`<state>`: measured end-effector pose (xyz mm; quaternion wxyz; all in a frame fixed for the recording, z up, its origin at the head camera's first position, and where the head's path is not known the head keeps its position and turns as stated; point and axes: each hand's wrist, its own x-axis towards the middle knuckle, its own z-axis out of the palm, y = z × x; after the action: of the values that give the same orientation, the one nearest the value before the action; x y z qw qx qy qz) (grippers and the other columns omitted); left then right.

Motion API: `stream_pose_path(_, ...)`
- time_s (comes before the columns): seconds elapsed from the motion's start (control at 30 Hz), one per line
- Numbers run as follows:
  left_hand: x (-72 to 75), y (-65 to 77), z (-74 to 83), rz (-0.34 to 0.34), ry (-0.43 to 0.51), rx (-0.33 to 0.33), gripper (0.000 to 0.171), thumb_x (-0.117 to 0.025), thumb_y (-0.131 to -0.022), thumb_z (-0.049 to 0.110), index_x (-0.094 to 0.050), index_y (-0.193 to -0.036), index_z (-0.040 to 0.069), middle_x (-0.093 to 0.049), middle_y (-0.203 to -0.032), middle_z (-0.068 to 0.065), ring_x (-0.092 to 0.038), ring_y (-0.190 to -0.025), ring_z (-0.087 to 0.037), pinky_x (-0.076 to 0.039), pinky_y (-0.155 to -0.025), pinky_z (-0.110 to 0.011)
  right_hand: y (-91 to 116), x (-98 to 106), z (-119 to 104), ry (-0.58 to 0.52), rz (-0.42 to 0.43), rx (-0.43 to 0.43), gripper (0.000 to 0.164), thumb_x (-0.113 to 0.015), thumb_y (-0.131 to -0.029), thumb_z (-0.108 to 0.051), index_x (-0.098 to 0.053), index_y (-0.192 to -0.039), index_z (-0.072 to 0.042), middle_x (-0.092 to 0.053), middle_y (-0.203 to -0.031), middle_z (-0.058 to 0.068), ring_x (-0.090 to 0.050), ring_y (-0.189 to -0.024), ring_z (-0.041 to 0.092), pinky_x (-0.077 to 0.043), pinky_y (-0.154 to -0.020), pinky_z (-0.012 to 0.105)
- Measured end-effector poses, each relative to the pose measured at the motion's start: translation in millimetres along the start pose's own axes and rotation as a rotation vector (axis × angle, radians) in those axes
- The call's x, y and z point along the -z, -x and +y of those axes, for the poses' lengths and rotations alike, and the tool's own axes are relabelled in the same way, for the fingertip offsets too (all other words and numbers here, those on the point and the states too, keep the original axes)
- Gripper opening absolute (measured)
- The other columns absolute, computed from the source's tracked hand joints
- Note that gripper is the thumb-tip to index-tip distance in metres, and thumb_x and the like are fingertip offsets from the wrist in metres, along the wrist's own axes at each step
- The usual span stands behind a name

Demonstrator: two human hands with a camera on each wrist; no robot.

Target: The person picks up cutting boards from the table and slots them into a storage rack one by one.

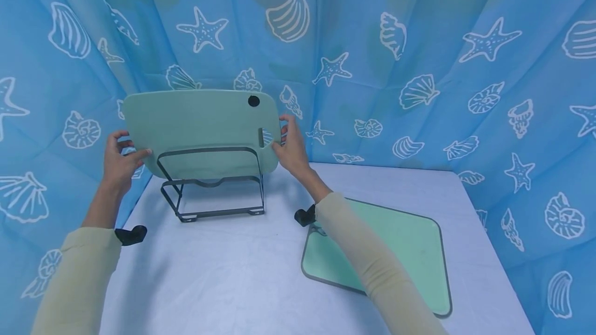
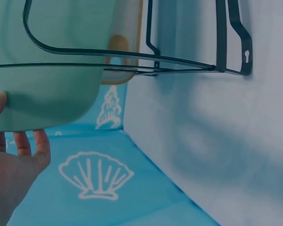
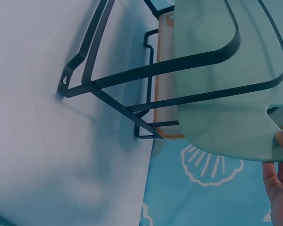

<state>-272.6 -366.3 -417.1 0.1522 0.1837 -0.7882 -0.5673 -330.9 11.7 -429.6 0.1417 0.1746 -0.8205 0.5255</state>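
Both hands hold a pale green cutting board (image 1: pixel 195 118) upright at a black wire rack (image 1: pixel 209 213). My left hand (image 1: pixel 117 162) pinches its left edge, thumb on the near face and fingers behind. On the opposite edge my right hand (image 1: pixel 292 146) grips beside the handle slot, thumb in front. The board's lower edge hangs above the table, behind the rack's front bars. Another board, whitish with a tan rim (image 3: pixel 166 94), stands in the rack behind the green one in the wrist views; the head view hides it.
A second green cutting board (image 1: pixel 396 252) with a grey rim lies flat on the white table (image 1: pixel 223 278), partly under the right sleeve (image 1: pixel 377 262). A blue curtain (image 1: pixel 354 92) with shell and starfish prints hangs close behind the rack and around the table.
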Motion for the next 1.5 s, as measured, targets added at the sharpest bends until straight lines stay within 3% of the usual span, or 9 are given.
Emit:
stream_pose_path(0.33,-3.7,0.0,-13.2,0.003,0.008,0.005,0.060,-0.065,-0.095,0.005,-0.035,-0.141,0.030,-0.040,-0.119,0.004,-0.045,-0.122,-0.029,-0.041,-0.104,-0.055,6,-3,6,0.037,-0.023,-0.041,0.062,-0.062,-0.087,0.011,-0.036,-0.139,-0.012,-0.047,-0.105,0.010,-0.055,-0.089,0.024,-0.051,-0.075,0.034)
stream_pose_path(0.67,-2.8,1.2,-21.8,-0.008,0.005,0.010,0.056,-0.065,-0.095,0.003,-0.036,-0.133,0.031,-0.040,-0.116,0.007,-0.051,-0.115,-0.026,-0.043,-0.103,-0.054,11,-7,15,0.081,-0.049,-0.026,0.061,-0.065,-0.090,0.008,-0.034,-0.139,-0.012,-0.049,-0.108,0.012,-0.056,-0.093,0.023,-0.051,-0.078,0.033)
stream_pose_path(1.17,-6.0,4.4,-31.8,-0.008,0.008,0.043,0.052,-0.064,-0.095,0.003,-0.037,-0.130,0.029,-0.041,-0.115,0.007,-0.051,-0.111,-0.024,-0.043,-0.103,-0.052,18,-13,22,0.089,-0.058,-0.053,0.061,-0.065,-0.090,0.007,-0.034,-0.139,-0.013,-0.052,-0.108,0.014,-0.058,-0.094,0.024,-0.052,-0.079,0.034)
stream_pose_path(1.5,-7.2,3.1,-39.4,0.001,-0.010,0.065,0.053,-0.065,-0.093,0.002,-0.037,-0.131,0.027,-0.039,-0.134,-0.009,-0.044,-0.124,-0.029,-0.044,-0.103,-0.051,21,-16,25,0.108,-0.063,-0.052,0.060,-0.066,-0.089,0.008,-0.035,-0.137,-0.012,-0.051,-0.107,0.011,-0.057,-0.094,0.023,-0.051,-0.082,0.034)
